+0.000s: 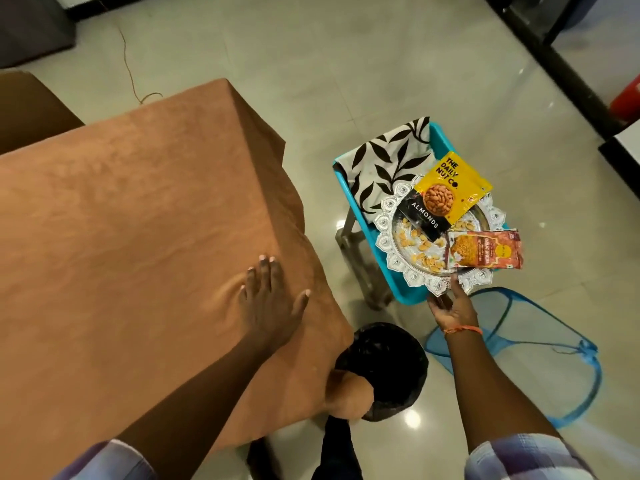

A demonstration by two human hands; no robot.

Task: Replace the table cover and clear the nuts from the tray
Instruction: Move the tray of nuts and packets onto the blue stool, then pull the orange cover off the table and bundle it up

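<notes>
The left hand [270, 299] lies flat on the brown table cover [138, 220], fingers straight and spread, grip apart and holding nothing; it looks placed there to steady the cloth, or the body, while the other arm reaches out. Its forearm runs up from the lower left, the palm pressing a small ripple into the fabric just beside the fingers. Just below and to the right of that hand, the cover's corner droops over the rim of a black-lined bin [391, 368] on the floor, probably set close so the nuts can be tipped in. The right hand [450, 303] stretches forward with the wrist nearly straight, its grip clamped on the near rim of the silver tray [391, 261], thumb on top and fingers seemingly curled beneath. Beyond that grip the tray rests on a blue stool [405, 296], carrying loose nuts [415, 240], a yellow almond packet [446, 195] and a red snack packet [485, 249]. Farther still, a folded black-and-white leaf-print cloth [388, 164] sits on the stool, likely the replacement cover. To the right of the grip a blue mesh basket [540, 355] stands on the floor [311, 64].
</notes>
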